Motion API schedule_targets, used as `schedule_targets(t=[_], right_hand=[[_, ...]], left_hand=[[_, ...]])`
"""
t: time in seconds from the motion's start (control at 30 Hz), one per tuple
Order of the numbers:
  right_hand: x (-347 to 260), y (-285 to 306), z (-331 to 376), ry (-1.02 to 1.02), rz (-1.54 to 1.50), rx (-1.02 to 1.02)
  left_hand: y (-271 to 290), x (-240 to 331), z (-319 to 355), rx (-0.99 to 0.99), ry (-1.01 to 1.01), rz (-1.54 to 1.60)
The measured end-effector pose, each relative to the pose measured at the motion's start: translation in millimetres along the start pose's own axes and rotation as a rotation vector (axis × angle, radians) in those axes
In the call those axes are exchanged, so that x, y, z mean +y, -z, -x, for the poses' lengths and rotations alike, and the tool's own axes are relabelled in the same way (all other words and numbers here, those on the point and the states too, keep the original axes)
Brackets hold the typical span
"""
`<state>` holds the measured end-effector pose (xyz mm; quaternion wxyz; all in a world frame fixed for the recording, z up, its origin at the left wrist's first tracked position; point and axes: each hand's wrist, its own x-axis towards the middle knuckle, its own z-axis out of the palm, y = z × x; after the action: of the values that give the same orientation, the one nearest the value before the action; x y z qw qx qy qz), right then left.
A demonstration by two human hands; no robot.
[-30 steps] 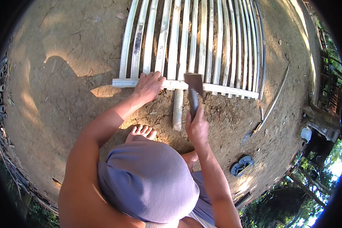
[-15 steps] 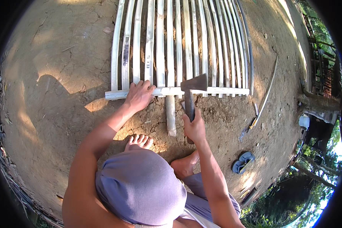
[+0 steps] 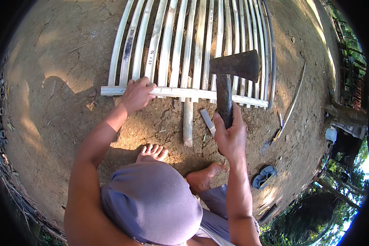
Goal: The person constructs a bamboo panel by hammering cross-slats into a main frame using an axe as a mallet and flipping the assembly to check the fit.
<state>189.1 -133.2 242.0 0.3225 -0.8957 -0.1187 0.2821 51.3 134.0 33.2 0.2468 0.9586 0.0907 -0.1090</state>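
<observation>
Hatchet [image 3: 229, 78] comes first: my right hand [image 3: 230, 137] is wrapped tight round its handle, and the rusty head has risen since a moment ago, so it now hangs above the slats with its flat back over the crosspiece, where before it sat lower, close to the wood. I read that as the top of a swing. Nearest me are my bare feet [image 3: 152, 152] on the packed dirt, with a short loose stick [image 3: 208, 121] just beyond my right hand. My left hand [image 3: 137, 94] lies flat, fingers curled over the crosspiece [image 3: 180, 92], pinning it where it crosses the slats; it has not shifted. Beyond it the pale bamboo slats [image 3: 180, 41] run away from me side by side. Off to the right a blue sandal [image 3: 263, 177] lies on the ground.
</observation>
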Motion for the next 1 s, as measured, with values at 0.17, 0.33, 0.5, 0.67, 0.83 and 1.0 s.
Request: schedule_targets(t=[0.17, 0.33, 0.5, 0.67, 0.83, 1.0], right_hand=[[-12.3, 0.1, -2.1, 0.052, -0.014, 0.04], [-19.7, 13.6, -7.1, 0.148, -0.034, 0.108], [-23.5, 6.8, -9.7, 0.191, 0.007, 0.112], [46.8, -46.8, -14.3, 0.064, 0.436, -0.173], [31.5, -18.2, -11.0, 0.122, 0.553, -0.308], [-7.1, -35.4, -3.3, 0.275, 0.039, 0.137]], left_hand=[[-2.3, 16.0, 4.1, -0.029, -0.011, 0.01], [-10.8, 20.1, 1.2, -0.047, 0.044, -0.005], [-8.5, 28.0, -0.9, -0.131, 0.126, -0.002], [2.6, 36.2, -7.2, -0.162, 0.138, 0.021], [-7.8, 30.0, -1.8, -0.075, 0.106, 0.049], [-6.8, 27.5, 4.9, -0.025, 0.075, 0.031]])
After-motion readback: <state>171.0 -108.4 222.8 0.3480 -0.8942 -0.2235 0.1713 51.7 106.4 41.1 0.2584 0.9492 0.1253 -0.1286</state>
